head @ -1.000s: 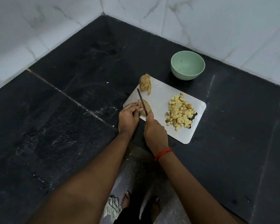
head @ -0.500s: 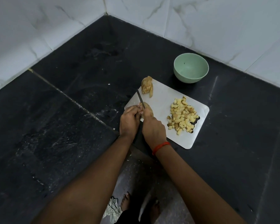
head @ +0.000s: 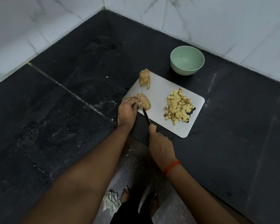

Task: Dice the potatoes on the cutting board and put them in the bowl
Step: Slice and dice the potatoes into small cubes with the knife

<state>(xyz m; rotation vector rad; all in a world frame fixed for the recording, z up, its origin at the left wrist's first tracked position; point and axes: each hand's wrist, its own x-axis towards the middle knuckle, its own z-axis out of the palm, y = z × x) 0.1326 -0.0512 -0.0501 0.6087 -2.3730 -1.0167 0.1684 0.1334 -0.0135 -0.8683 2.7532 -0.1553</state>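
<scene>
A white cutting board [head: 162, 92] lies on the black counter. On its near left corner sits a sliced potato piece [head: 145, 102], held by the curled fingers of my left hand [head: 128, 110]. My right hand [head: 160, 144] grips a dark knife [head: 146, 116] by the handle, the blade tip resting against the near side of that piece. Another sliced potato piece [head: 144, 77] leans at the board's far left corner. A pile of diced potato cubes [head: 178, 107] covers the right side of the board. The pale green bowl [head: 187, 60] stands behind the board with nothing in it.
The black stone counter [head: 71, 110] meets white marble walls [head: 217, 21] in a corner behind the bowl. The counter's front edge runs just below my right hand. Bare feet and a cloth [head: 111, 202] show on the floor below.
My right hand has drawn the knife back toward me, off the potato piece, so the sliced piece now shows. My left hand still holds the piece.
</scene>
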